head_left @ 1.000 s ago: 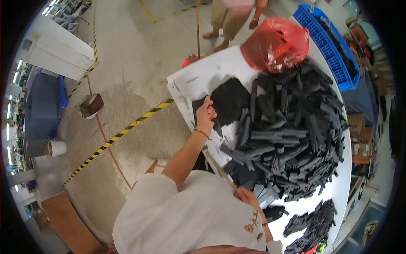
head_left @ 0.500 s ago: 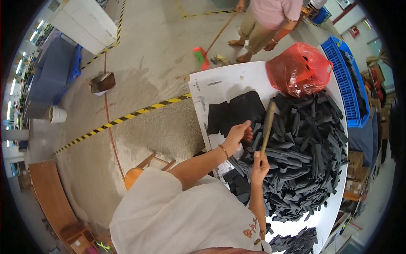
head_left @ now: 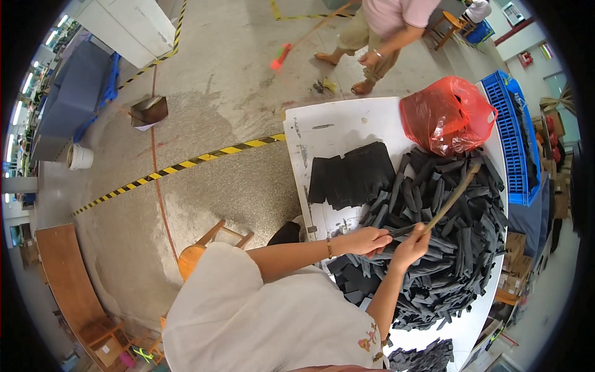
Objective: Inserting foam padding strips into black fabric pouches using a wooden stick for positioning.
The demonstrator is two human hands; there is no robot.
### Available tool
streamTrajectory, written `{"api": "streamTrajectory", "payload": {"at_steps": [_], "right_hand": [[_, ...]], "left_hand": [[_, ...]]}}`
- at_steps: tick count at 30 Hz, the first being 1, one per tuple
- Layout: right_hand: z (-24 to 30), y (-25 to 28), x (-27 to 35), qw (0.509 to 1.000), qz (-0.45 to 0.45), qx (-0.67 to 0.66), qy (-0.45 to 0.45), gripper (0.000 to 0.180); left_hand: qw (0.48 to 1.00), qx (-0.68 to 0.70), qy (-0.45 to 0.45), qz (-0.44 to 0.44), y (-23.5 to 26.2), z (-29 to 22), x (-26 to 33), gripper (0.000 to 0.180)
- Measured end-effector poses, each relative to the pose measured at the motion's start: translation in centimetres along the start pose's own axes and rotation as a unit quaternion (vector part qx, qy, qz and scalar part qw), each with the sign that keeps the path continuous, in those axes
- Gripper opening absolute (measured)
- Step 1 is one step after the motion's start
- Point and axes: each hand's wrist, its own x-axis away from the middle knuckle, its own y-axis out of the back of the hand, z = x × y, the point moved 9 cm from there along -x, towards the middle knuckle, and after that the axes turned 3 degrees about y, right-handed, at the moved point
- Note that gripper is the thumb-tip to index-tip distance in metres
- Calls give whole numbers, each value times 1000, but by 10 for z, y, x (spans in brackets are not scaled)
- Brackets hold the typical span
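Note:
My right hand [head_left: 411,249] is closed around the lower end of a thin wooden stick [head_left: 451,204], which slants up to the right over the heap. Just left of it, my left hand [head_left: 372,240] is closed at the end of a dark strip [head_left: 401,233] that reaches toward my right hand; the fingers partly hide the grip. Beneath and beyond both hands spreads a big heap of curled black strips [head_left: 458,263]. Flat black pieces [head_left: 353,175] lie side by side, overlapping, on the white table [head_left: 334,127] beyond my left hand.
A red plastic bag [head_left: 443,118] sits at the table's far end, beside a blue crate [head_left: 511,133]. Past the table, a person [head_left: 384,37] holds a broom [head_left: 282,57]. A wooden stool [head_left: 193,257] stands left of me; a dustpan [head_left: 150,113] rests on the floor.
My left hand has come away from the flat pieces, nearer to me and rightward, to beside my right hand. The stick has tipped right. The person's broom has moved left.

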Motion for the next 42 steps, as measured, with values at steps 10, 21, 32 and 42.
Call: {"api": "streamTrajectory", "payload": {"at_steps": [10, 21, 32, 42], "right_hand": [[-5, 34, -103, 996, -32, -38, -68, 31], [16, -29, -20, 944, 179, -218, -172, 26], [2, -48, 22, 935, 276, -139, -173, 28], [-27, 112, -121, 956, -65, 284, 43, 40]], "left_hand": [[981, 12, -105, -162, 64, 22, 37, 30], [971, 56, -187, -138, 61, -82, -30, 19], [894, 274, -23, -355, 106, 28, -34, 46], [853, 65, 119, -503, 177, 96, -18, 40]]}}
